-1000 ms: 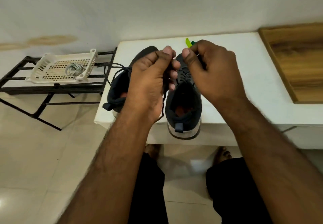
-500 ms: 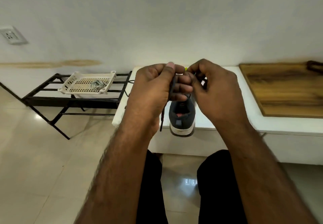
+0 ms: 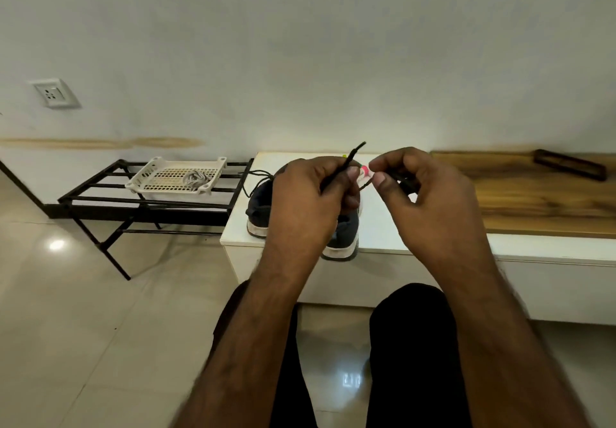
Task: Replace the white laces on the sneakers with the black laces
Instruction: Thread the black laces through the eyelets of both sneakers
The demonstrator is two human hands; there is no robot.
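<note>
I am seated, looking down past my knees at a low white desk (image 3: 383, 227) against a pale wall. Both my hands are raised in front of me, above the desk. My left hand (image 3: 310, 200) is closed with thumb and fingers pinching a black lace (image 3: 350, 160); its stiff tip pokes up and to the right above my knuckles. My right hand (image 3: 430, 200) is just beside it, fingers curled, thumb and forefinger pressed together on another stretch of thin dark lace that runs between the two hands.

Two dark sneakers with white soles stand on the desk behind my hands, heels toward me. The left sneaker (image 3: 258, 210) is near the desk's left edge, with loose black lace trailing off its top toward the left. The right sneaker (image 3: 343, 237) is mostly hidden behind my left hand; only its heel and sole show at the desk's front edge. Something small, pink and green, peeks out between my hands; I cannot tell what it is.

To the left of the desk is a black metal rack (image 3: 140, 200) holding a white perforated tray (image 3: 166, 177), and in the tray lies a bundle of white laces (image 3: 195, 178). A wooden board (image 3: 540, 200) covers the right part of the desk. The floor is glossy beige tile.
</note>
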